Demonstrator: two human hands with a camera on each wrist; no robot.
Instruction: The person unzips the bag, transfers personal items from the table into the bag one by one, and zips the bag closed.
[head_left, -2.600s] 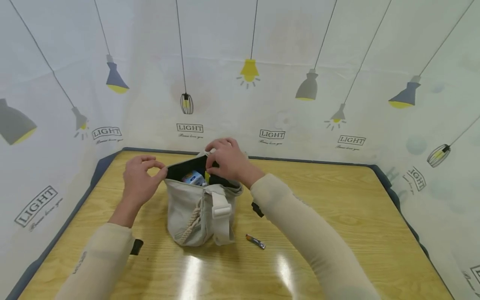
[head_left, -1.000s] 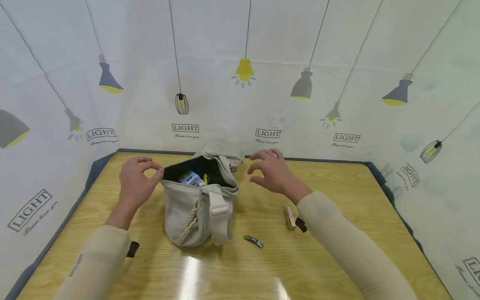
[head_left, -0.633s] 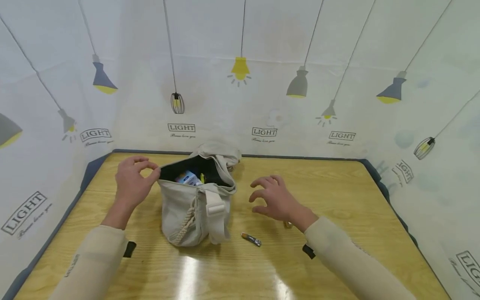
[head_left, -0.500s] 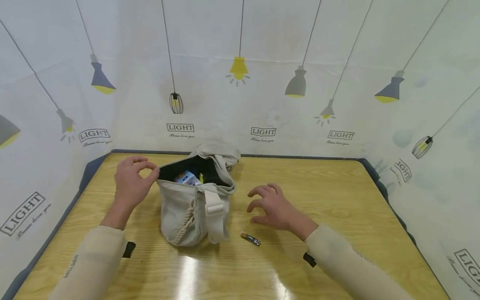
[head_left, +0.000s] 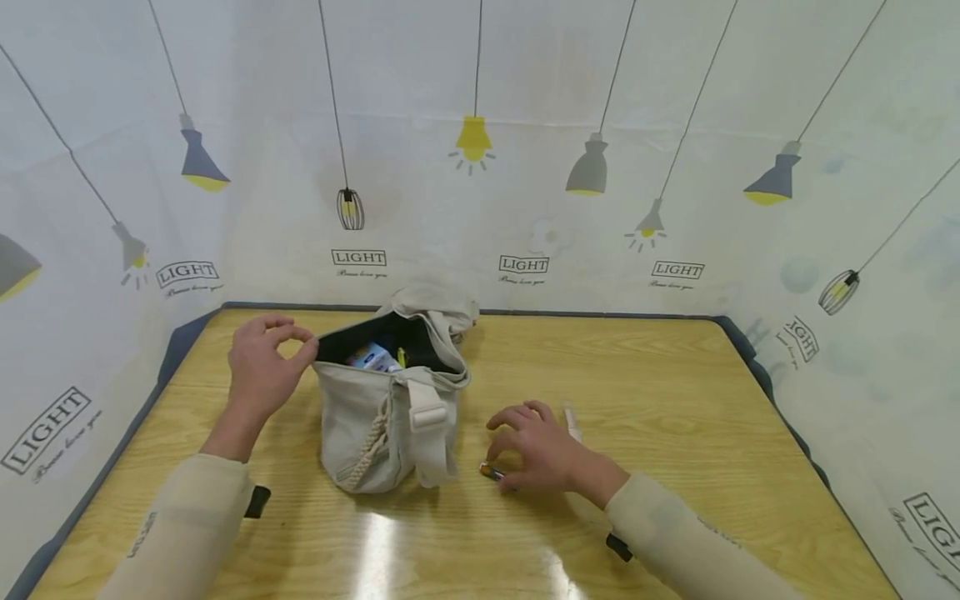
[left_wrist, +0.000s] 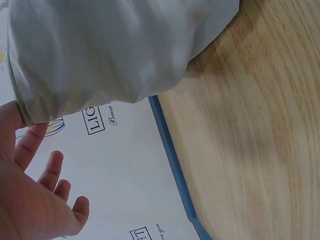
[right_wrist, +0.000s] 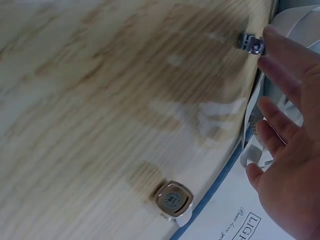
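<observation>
At the left corner of the grey canvas bag's (head_left: 356, 425) opening, my left hand (head_left: 264, 367) pinches the zipped rim between thumb and forefinger. In the left wrist view the other fingers are loosely bent. The bag stands upright with its mouth spread, showing a blue-and-white packet (head_left: 375, 358) and something yellow (head_left: 402, 358) inside. To the bag's right, my right hand (head_left: 540, 450) is low over the table, thumb and fingers curved around a small slim item (head_left: 489, 471). Its orange end shows beside the fingers, and its silver metal end (right_wrist: 251, 44) in the right wrist view. Firm contact is unclear.
A squarish tube with a coppery end (right_wrist: 173, 200) is behind the right hand, partly hidden in the head view. The bag's cloth flap and strap (head_left: 442, 308) lie near the table's back edge. A printed sheet (head_left: 525, 183) walls in the wooden table (head_left: 637, 367).
My right hand has come out of the bag, moved right, then down to the small slim item. The left hand keeps its pinch on the rim. The view has shifted slightly.
</observation>
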